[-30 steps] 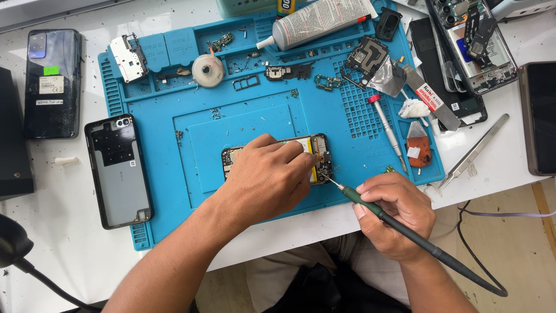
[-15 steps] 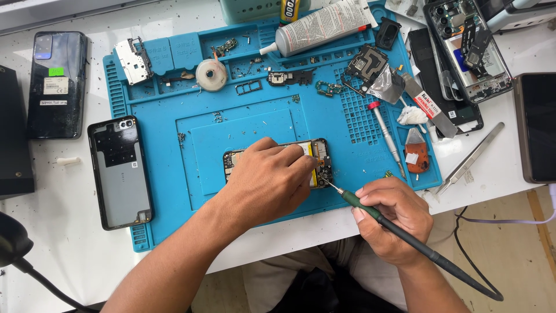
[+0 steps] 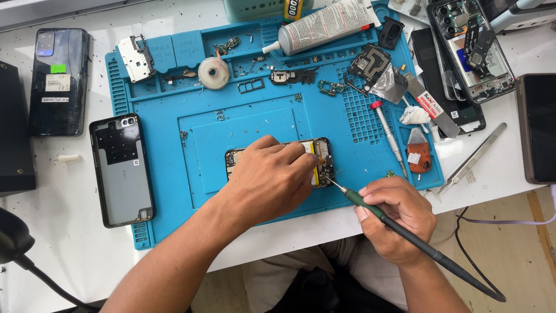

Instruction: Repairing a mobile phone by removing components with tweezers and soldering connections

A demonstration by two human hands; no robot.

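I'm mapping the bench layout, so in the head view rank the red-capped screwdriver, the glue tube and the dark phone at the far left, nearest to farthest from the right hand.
From the right hand:
1. Red-capped screwdriver, just above it on the blue mat's right side.
2. Glue tube, at the mat's top edge, farther up.
3. Dark phone, off the mat at the top left, across the whole bench.

Two bare forearms, no sleeves, left hand (image 3: 266, 179), right hand (image 3: 397, 217), light trousers, no gloves

white table (image 3: 63, 232) – blue mat (image 3: 174, 110), phones, tweezers (image 3: 472, 157)
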